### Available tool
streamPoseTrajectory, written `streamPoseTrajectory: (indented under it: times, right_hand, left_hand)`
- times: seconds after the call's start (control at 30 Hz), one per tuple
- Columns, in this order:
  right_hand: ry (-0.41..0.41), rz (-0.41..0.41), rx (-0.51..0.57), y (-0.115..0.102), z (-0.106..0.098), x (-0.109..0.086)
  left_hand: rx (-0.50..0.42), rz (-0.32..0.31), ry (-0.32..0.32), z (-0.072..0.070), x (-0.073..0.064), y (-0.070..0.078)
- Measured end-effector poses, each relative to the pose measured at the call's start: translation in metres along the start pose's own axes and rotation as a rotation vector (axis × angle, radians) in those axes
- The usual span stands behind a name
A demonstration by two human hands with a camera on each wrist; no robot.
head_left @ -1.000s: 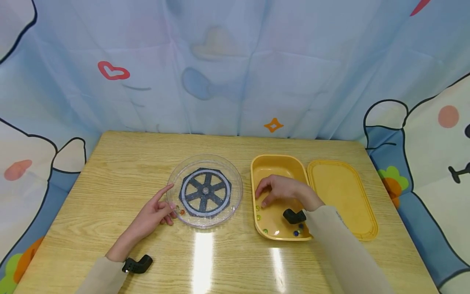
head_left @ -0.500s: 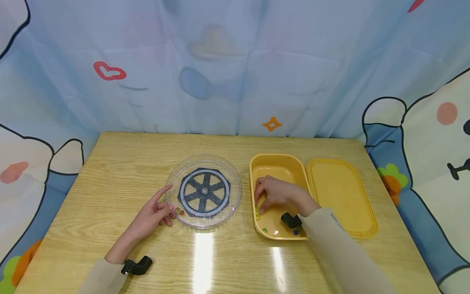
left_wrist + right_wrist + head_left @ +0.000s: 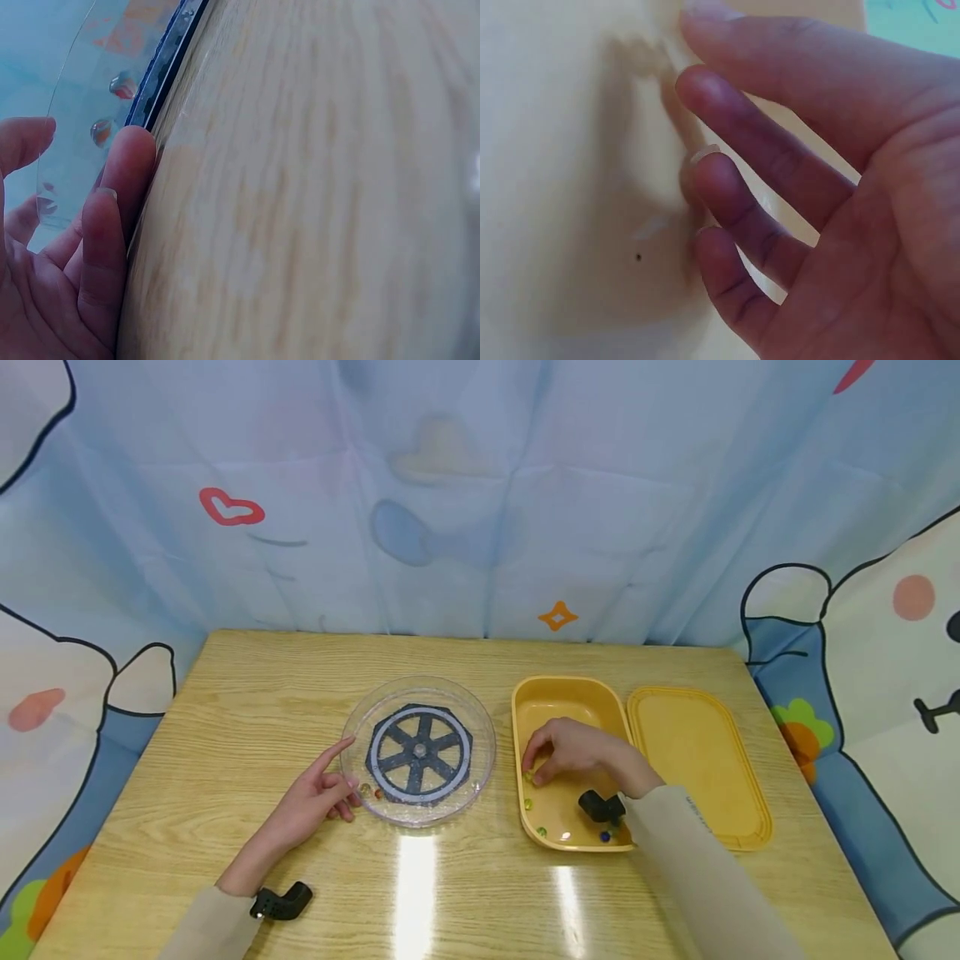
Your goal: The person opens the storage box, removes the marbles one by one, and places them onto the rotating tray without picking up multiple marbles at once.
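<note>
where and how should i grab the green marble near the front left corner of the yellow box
Pinch the green marble across its sides with thumb and fingertip of the right hand, coming down from above. It looks small and round, with no edge to hook, and the wall of the yellow box would likely block low approaches from left or front.

Through the head camera I see a wooden desk [image 3: 262,693] with two streaks of glare. On it lie a clear round dish [image 3: 420,687], a yellow tub [image 3: 566,700] and, beside that, a yellow lid [image 3: 693,752].
</note>
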State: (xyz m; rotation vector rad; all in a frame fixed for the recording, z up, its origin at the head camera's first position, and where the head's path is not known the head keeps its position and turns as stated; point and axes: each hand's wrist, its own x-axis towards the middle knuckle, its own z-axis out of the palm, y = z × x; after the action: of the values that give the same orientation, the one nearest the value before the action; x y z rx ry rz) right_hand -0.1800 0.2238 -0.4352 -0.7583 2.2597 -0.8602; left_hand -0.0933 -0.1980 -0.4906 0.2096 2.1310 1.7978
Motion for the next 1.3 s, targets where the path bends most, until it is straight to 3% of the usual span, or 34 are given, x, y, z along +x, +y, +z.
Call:
streamPoseTrajectory:
  times: [0.3, 0.6, 0.93, 1.3]
  right_hand:
    - [0.070, -0.021, 0.052, -0.006, -0.011, -0.007]
    - [0.158, -0.065, 0.076, -0.029, -0.024, -0.012]
    - [0.299, -0.134, 0.060, -0.065, -0.009, 0.016]
    - [0.283, -0.116, 0.097, -0.080, 0.009, 0.038]
  left_hand:
    - [0.004, -0.010, -0.002, 0.000, 0.000, 0.003]
    - [-0.004, -0.005, -0.003, 0.000, 0.001, 0.001]
    - [-0.005, -0.002, 0.000, -0.001, 0.002, 0.000]
    - [0.000, -0.007, -0.002, 0.001, 0.001, 0.001]
